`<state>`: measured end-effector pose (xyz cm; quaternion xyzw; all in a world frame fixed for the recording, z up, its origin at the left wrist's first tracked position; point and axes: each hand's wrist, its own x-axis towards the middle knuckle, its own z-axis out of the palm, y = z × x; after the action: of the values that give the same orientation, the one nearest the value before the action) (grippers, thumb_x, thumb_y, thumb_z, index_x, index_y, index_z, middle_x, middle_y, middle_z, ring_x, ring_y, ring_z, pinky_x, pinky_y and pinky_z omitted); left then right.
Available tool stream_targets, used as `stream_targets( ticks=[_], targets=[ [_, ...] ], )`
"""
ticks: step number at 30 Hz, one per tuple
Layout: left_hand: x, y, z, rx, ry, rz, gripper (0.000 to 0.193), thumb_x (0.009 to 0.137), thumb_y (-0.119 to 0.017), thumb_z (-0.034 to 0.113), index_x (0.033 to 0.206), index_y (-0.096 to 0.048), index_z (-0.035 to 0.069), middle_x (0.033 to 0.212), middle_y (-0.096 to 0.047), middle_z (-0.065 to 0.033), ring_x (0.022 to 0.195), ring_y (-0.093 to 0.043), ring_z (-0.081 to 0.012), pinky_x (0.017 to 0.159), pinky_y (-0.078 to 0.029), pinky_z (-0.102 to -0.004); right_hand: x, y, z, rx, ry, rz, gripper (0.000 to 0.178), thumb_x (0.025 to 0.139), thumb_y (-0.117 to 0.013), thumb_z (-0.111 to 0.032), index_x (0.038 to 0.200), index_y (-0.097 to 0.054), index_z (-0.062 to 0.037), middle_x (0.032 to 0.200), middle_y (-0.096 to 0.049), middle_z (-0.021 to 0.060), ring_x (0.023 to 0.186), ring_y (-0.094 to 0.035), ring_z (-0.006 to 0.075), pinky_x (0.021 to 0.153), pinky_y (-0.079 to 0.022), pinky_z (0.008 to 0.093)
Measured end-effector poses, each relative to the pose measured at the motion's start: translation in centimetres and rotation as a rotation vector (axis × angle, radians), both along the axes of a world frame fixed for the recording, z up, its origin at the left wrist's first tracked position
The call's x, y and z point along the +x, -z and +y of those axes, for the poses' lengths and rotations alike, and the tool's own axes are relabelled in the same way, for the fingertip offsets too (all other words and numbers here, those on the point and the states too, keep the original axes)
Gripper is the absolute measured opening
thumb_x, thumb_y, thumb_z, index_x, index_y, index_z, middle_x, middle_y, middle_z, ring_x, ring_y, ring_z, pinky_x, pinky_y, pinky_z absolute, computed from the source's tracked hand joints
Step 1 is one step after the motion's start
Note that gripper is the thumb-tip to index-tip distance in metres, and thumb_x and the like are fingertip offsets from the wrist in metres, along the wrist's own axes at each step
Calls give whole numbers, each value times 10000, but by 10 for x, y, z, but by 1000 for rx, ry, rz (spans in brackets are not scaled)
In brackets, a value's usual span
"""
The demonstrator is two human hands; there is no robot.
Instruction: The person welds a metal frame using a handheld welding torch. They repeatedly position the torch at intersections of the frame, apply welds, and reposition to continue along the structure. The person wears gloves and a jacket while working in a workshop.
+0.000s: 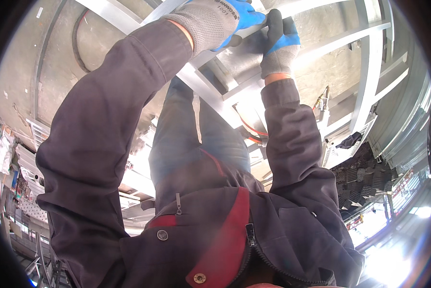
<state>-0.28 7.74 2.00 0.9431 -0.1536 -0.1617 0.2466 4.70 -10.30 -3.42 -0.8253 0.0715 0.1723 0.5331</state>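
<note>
Both my hands wear grey knit gloves with blue and dark coated fingers. My left hand [220, 21] reaches to the top edge of the view, closed around a silvery metal bar [248, 31], its dark thumb tip beneath. Just to the right, my right hand [280, 44] is at the same bar, dark fingers bent around it. Glare and shadow blur the right fingers, and the top edge cuts off part of the left glove. Under the hands lies a metal frame [203, 84] of crossing bars.
More pale metal bars [369, 72] run along the right. A red hose [251, 127] and a hose fitting [324, 108] lie among the frame. Many dark pieces [364, 175] are piled at the right. A dark cable [76, 43] crosses the concrete floor [100, 36] at the left.
</note>
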Motion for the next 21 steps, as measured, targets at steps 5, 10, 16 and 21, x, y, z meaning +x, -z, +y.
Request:
stream_targets(
  ticks=[5, 10, 16, 21],
  targets=[
    [3, -2, 2, 18, 24, 78, 401, 885, -694, 203, 1278, -659, 133, 1267, -698, -48, 1272, -606, -226, 1080, -450, -386, 0, -1, 0, -15, -15, -10, 287, 896, -710, -313, 831, -685, -34, 767, -577, 2, 759, -545, 124, 725, -452, 299],
    [3, 1, 0, -15, 15, 44, 399, 870, -703, 210, 1259, -665, 134, 1228, -701, -56, 1238, -617, -235, 1051, -459, -392, 0, 1, 0, -47, -6, -9, 304, 886, -720, -321, 833, -683, -24, 761, -563, 1, 748, -529, 121, 716, -443, 291],
    [-2, 8, -4, 40, 28, -10, 441, 842, -729, 246, 1264, -663, 135, 1307, -653, -58, 1258, -596, -225, 1063, -441, -402, 2, 12, -11, -46, -34, 23, 290, 934, -702, -275, 980, -704, 10, 848, -634, 26, 795, -572, 125, 736, -466, 279],
    [-2, 21, -12, 147, 41, -236, 480, 836, -744, 283, 1286, -655, 141, 1414, -594, -60, 1331, -547, -227, 1124, -398, -421, 2, 21, -13, 102, -48, 70, 373, 1025, -680, -308, 1194, -676, 25, 1054, -735, 97, 932, -639, 167, 801, -515, 341]
  ],
)
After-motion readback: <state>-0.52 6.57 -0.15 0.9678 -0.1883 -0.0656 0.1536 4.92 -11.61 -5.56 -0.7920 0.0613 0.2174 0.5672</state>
